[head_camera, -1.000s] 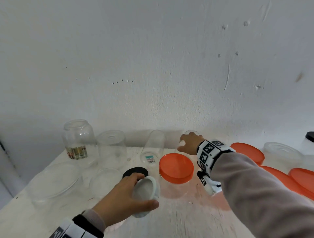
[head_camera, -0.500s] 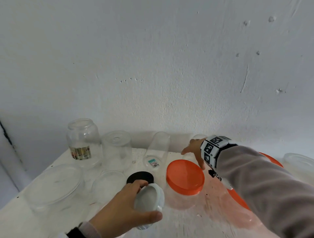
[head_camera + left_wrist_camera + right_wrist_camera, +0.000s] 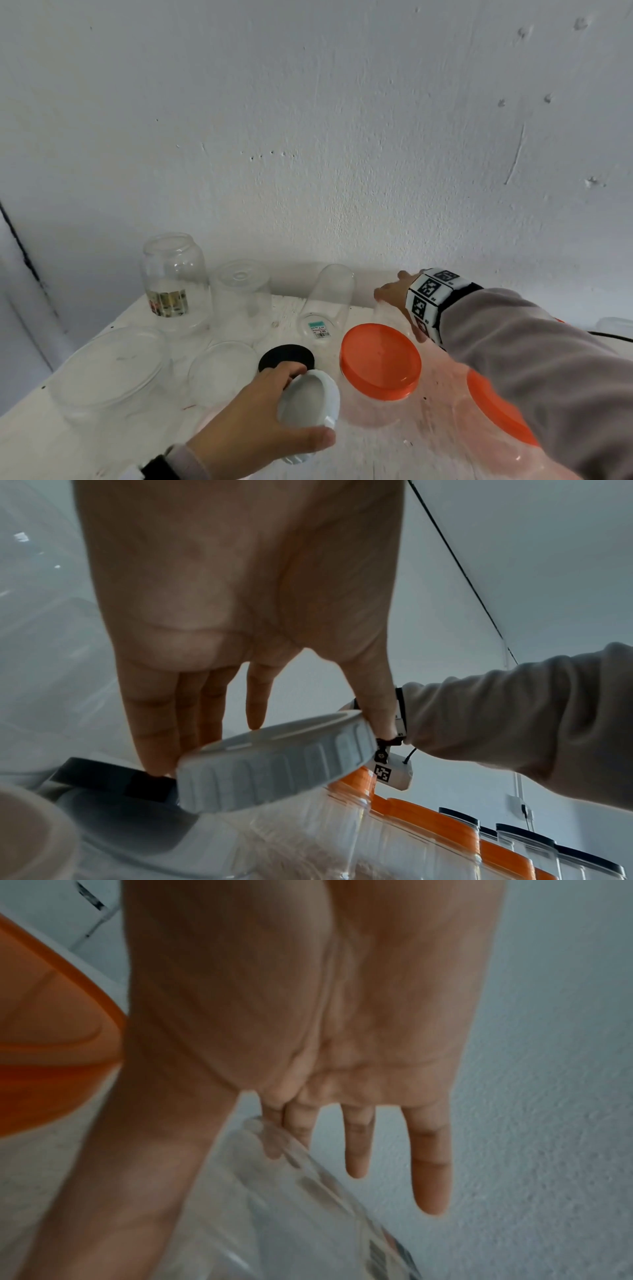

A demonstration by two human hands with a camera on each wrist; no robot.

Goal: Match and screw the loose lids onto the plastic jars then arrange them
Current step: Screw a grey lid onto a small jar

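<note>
My left hand (image 3: 311,406) grips a white ribbed lid (image 3: 301,397) by its edge, thumb on the near side and fingers on the far side, tilted just above the table. The left wrist view shows the same hold on the lid (image 3: 274,767). My right hand (image 3: 390,293) reaches to the back by the wall, over an open clear jar (image 3: 388,318). In the right wrist view its fingers (image 3: 428,1164) are straight. Two fingertips lie at the rim of the clear jar (image 3: 325,1204), with the thumb beside it. An orange-lidded jar (image 3: 380,359) stands between my hands.
A black lid (image 3: 286,356) sits just beyond the white lid. Behind stand a labelled jar (image 3: 171,274), an upturned clear jar (image 3: 241,298) and a leaning jar with a price sticker (image 3: 329,301). Wide clear tubs (image 3: 113,370) are at left; another orange-lidded jar (image 3: 496,411) lies under my right arm.
My right hand has uncurled from the top of the back jar and now lies with straight fingers at its rim. My left hand still holds the white lid in much the same place.
</note>
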